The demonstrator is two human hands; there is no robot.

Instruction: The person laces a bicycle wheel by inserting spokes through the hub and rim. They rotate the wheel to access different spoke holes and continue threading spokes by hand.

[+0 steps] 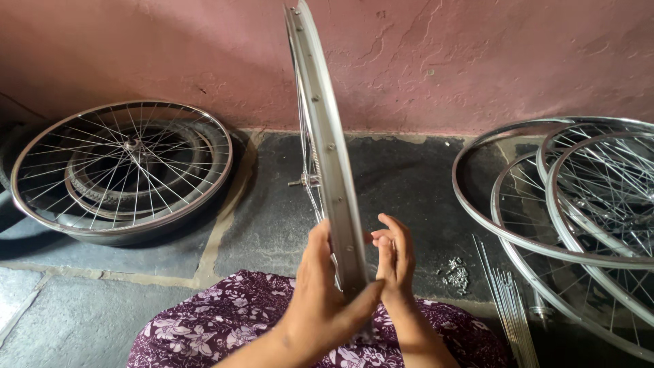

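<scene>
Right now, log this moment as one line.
left hand: grips rim | right hand: fingers at rim | rim: upright, edge-on | floor: spokes, nipples
</scene>
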